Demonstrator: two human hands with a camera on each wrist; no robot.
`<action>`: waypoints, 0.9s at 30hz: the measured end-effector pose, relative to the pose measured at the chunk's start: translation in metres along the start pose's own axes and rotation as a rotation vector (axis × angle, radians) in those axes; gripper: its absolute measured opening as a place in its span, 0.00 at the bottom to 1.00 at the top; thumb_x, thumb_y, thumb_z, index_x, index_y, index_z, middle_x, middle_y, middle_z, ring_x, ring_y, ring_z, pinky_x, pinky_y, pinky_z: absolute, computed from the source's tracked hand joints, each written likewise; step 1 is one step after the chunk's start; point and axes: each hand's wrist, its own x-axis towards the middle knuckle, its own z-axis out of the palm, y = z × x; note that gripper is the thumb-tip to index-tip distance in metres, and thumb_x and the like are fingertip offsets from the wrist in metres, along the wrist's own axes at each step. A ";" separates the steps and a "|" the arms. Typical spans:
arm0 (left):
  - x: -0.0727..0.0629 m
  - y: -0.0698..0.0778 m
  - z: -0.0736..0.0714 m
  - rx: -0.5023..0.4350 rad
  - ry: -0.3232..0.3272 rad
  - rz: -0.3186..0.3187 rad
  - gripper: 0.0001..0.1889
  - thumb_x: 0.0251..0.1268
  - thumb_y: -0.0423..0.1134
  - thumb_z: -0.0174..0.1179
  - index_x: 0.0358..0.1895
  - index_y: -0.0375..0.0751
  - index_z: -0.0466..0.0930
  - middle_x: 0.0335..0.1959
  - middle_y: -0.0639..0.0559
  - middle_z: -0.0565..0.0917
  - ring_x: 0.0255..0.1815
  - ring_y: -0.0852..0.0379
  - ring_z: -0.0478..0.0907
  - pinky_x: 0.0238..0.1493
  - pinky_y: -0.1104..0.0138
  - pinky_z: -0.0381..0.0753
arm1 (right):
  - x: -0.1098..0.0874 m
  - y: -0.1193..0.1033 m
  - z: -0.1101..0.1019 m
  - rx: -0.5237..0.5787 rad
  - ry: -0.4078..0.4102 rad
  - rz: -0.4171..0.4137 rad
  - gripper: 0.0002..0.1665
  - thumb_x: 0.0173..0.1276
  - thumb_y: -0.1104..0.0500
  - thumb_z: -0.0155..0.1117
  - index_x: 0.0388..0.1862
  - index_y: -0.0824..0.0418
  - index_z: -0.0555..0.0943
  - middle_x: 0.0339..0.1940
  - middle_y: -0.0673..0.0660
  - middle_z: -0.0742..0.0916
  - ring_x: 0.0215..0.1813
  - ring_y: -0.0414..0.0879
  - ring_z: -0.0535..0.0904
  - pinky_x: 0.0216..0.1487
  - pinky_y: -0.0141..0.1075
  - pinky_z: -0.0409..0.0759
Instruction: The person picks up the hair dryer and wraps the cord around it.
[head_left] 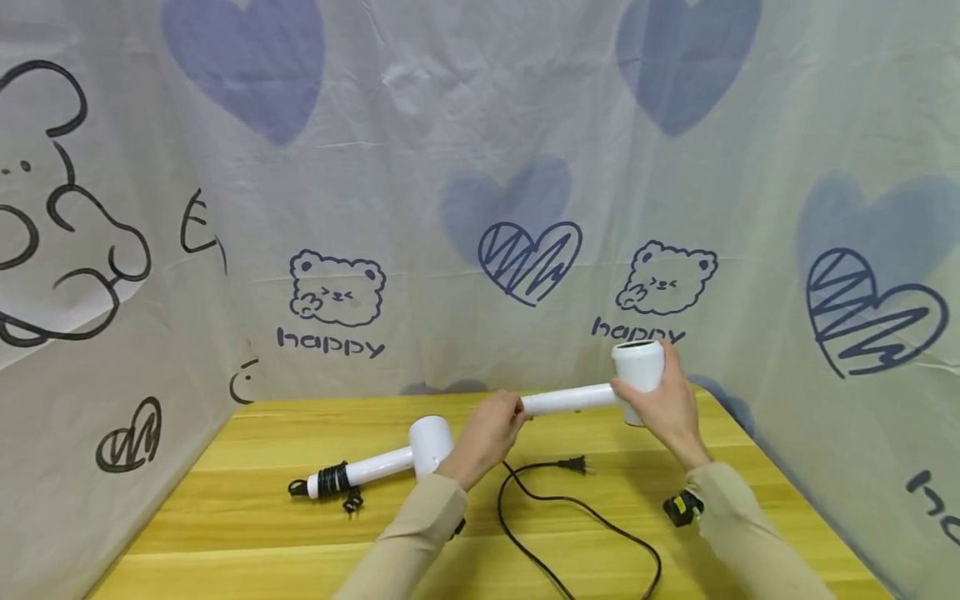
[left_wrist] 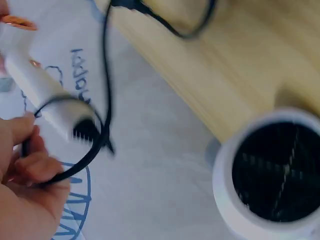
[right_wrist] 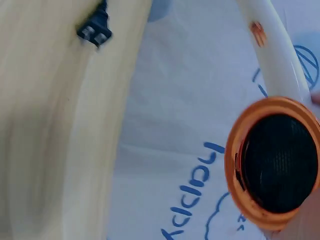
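Observation:
My right hand (head_left: 667,408) grips the barrel of a white hair dryer (head_left: 566,400), holding it raised over the far part of the table. Its handle points left, and an orange ring (right_wrist: 232,150) rims one barrel end in the right wrist view. At the handle's end, my left hand (head_left: 491,433) pinches the black cord (left_wrist: 106,75), which loops by the handle's end in the left wrist view. The rest of the cord trails in curves over the table to a two-pin plug (head_left: 573,464).
A second white hair dryer (head_left: 382,465) lies on the left of the wooden table (head_left: 225,533), partly behind my left forearm. Its black cord (head_left: 332,481) is wound around the handle. Printed cloth walls (head_left: 420,333) with hearts and bears enclose the table's back and sides.

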 end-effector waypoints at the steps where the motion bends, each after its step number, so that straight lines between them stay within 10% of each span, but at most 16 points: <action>1: 0.001 -0.003 -0.001 -0.001 0.012 0.013 0.06 0.69 0.40 0.61 0.37 0.42 0.79 0.32 0.52 0.80 0.29 0.58 0.75 0.31 0.68 0.75 | 0.002 -0.001 0.000 -0.006 -0.003 -0.052 0.57 0.56 0.48 0.76 0.78 0.51 0.54 0.49 0.66 0.80 0.41 0.59 0.79 0.30 0.39 0.78; 8: 0.001 -0.023 -0.006 -0.205 -0.004 0.035 0.06 0.62 0.43 0.67 0.33 0.48 0.81 0.29 0.57 0.79 0.27 0.65 0.70 0.30 0.73 0.72 | 0.012 0.005 -0.005 0.063 -0.168 -0.137 0.56 0.55 0.53 0.78 0.78 0.49 0.56 0.55 0.67 0.79 0.44 0.61 0.79 0.35 0.44 0.81; 18: -0.005 -0.037 -0.005 -0.578 -0.106 -0.190 0.07 0.67 0.46 0.63 0.40 0.51 0.89 0.38 0.52 0.87 0.32 0.59 0.79 0.33 0.67 0.78 | 0.008 0.028 -0.007 0.281 -0.357 0.085 0.55 0.61 0.52 0.73 0.80 0.50 0.51 0.62 0.70 0.73 0.52 0.61 0.77 0.41 0.46 0.83; 27: -0.005 -0.035 0.009 -0.586 -0.013 -0.290 0.08 0.69 0.41 0.62 0.37 0.46 0.90 0.31 0.50 0.88 0.25 0.65 0.73 0.27 0.71 0.70 | 0.007 0.034 0.009 0.457 -0.329 0.351 0.52 0.67 0.46 0.66 0.81 0.56 0.49 0.66 0.70 0.70 0.40 0.44 0.80 0.39 0.40 0.84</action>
